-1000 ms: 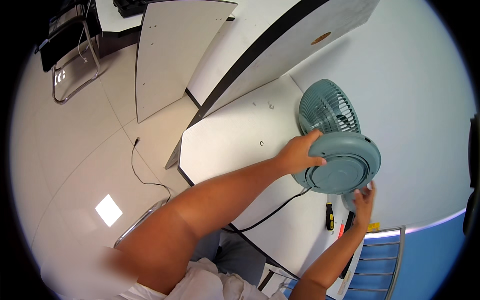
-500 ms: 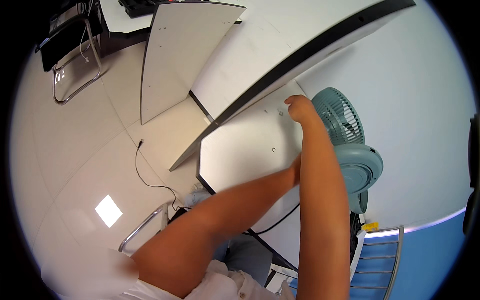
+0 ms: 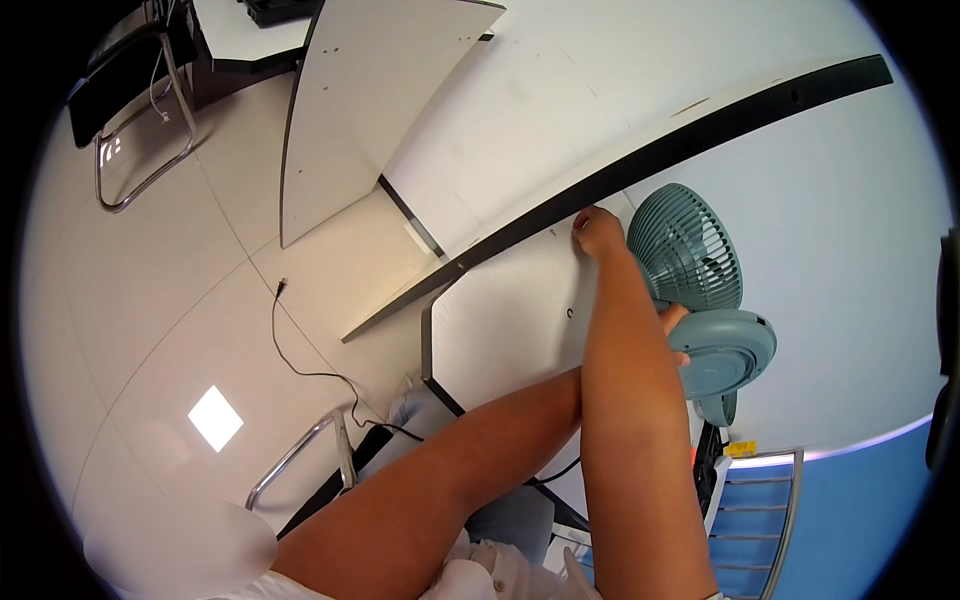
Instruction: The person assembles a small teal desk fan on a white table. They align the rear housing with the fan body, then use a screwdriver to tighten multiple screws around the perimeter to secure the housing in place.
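Observation:
A grey-green fan lies at the right of the white desk [image 3: 490, 325], with its slatted round head [image 3: 690, 245] toward the back and its round base [image 3: 725, 350] nearer me. My left hand [image 3: 675, 320] reaches across under my right forearm and grips the fan beside the base; only some fingers show, the rest is hidden behind that forearm. Left of the fan head, my right hand [image 3: 600, 232] is low over the desk near the partition, fingers curled in. Whatever those fingers may hold is too small to make out. A small ring-like piece [image 3: 570, 313] lies on the desk.
A white partition with a black top edge [image 3: 640, 165] runs along the desk's far side. On the floor to the left lies a black cord with a plug [image 3: 281, 288]. A metal-framed chair [image 3: 150, 120] stands far left, and a metal rack [image 3: 760, 510] at lower right.
My view has shifted slightly. Fingers of my left hand now show at the fan base. My right hand has curled in and sits lower, close to the desk by the partition.

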Demonstrator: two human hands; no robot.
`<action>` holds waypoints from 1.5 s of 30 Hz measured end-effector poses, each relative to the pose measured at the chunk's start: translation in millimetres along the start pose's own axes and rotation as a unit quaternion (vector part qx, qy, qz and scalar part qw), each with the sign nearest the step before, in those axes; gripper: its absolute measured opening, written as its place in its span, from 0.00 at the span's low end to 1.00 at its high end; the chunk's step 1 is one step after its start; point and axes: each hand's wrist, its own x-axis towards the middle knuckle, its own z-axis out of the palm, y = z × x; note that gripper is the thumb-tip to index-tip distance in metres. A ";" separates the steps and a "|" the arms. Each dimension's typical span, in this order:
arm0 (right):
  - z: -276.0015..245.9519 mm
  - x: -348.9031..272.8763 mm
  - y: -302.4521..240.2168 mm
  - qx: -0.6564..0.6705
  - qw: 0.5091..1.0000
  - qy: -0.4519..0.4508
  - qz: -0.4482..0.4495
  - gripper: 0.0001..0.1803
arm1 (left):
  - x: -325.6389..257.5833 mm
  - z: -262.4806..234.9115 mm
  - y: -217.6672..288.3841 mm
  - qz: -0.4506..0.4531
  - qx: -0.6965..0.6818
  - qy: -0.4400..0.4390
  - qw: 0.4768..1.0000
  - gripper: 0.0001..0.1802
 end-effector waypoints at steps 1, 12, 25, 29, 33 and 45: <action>8.3 0.2 8.1 -0.007 1.000 0.009 0.009 0.09 | -0.5 3.3 -2.2 0.005 -0.001 -0.001 1.000 0.28; 2.4 -17.0 13.8 -0.125 0.970 -0.208 0.027 0.04 | 1.3 4.9 -7.3 -0.002 -0.033 -0.006 0.999 0.33; -99.6 -252.1 4.3 0.315 0.904 0.289 -0.018 0.06 | 11.8 17.7 -11.0 -0.057 0.117 0.069 0.989 0.25; -25.1 -315.5 32.4 0.212 0.965 0.156 -0.014 0.13 | 9.3 25.5 7.3 -0.118 0.109 0.059 0.985 0.29; -4.4 -283.8 21.8 0.261 0.959 0.016 -0.112 0.21 | 13.1 18.3 7.3 -0.134 0.131 0.068 0.980 0.29; 39.0 -143.5 20.8 0.215 0.965 0.054 -0.139 0.38 | 17.2 14.8 14.9 -0.134 0.157 0.033 0.978 0.30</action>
